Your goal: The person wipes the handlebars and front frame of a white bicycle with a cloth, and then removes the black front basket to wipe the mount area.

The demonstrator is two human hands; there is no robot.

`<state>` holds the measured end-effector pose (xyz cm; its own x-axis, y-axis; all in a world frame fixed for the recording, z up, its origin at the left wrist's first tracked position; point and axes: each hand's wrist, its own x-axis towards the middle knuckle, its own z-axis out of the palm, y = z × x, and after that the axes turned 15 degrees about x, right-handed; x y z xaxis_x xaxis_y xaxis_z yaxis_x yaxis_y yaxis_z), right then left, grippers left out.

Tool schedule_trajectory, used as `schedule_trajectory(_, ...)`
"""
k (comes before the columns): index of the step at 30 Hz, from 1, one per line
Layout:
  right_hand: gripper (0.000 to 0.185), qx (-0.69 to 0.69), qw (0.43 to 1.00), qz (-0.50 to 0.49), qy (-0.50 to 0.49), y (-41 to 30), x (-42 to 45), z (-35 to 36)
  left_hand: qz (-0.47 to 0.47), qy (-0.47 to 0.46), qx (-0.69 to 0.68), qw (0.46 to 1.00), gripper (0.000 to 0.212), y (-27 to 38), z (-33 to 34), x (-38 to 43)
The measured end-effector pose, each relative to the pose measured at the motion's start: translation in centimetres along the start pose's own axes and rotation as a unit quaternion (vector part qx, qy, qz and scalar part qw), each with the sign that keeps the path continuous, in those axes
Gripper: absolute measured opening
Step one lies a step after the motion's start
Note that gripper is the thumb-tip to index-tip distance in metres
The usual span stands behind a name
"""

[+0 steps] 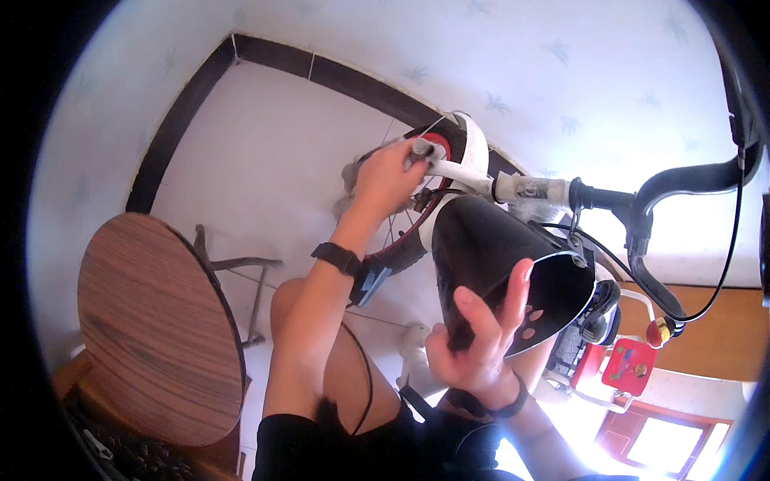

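Note:
A small bicycle with a white fork [460, 174] and a red-rimmed front wheel [391, 243] is before me. My left hand [388, 177] is closed around a grey, dirty-looking cloth [426, 150] at the fork beside the wheel. Part of the cloth is blurred or hidden behind the fingers. My right hand [481, 343] holds nothing and has its fingers apart. It hovers in front of the black front basket [493, 240], which has round holes near its rim; I cannot tell whether the two touch.
Black handlebars [646, 210] with a looping cable extend to the right. A round wood-grain stool seat [159, 330] stands at left, near a dark metal stand [240, 264] on the pale floor. Behind the basket are a red panel [628, 367] and black shoes [600, 306]. Dark skirting [361, 75] edges the wall.

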<state>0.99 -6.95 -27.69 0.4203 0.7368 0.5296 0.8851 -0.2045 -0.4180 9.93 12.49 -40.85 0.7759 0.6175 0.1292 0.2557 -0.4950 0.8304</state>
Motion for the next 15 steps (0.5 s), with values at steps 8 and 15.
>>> schedule_trajectory(8,0.052,0.033,0.998,-0.036,-0.026,1.0,-1.3,-0.9,0.253,-0.231,0.164,0.925,0.037,7.2,-2.3,4.6)
schedule_trajectory(15,0.048,0.067,0.997,-0.044,-0.013,0.8,-1.3,-0.5,0.011,-0.117,0.072,0.99,0.038,-1.1,0.6,2.4)
